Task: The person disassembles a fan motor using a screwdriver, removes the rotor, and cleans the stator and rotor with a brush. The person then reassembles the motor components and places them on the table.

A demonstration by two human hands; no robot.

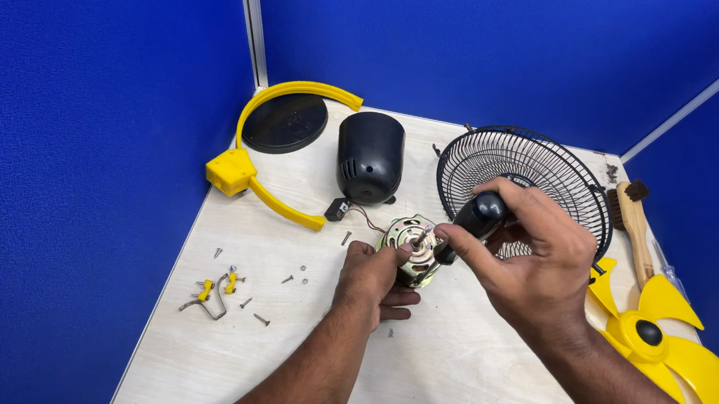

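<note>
Left hand (374,283) is wrapped round the motor (410,248) near the middle of the worktop (439,382), pinning it so it can't spin or slide; right hand (528,256) has its grip closed on a black-handled screwdriver (478,218), tip angled down into the motor's top. Motor is bare stamped metal with copper windings showing; loose screws (261,318) sit off to the left, black wire grille (524,183) and glossy yellow blade (658,334) pushed out of the way.
</note>
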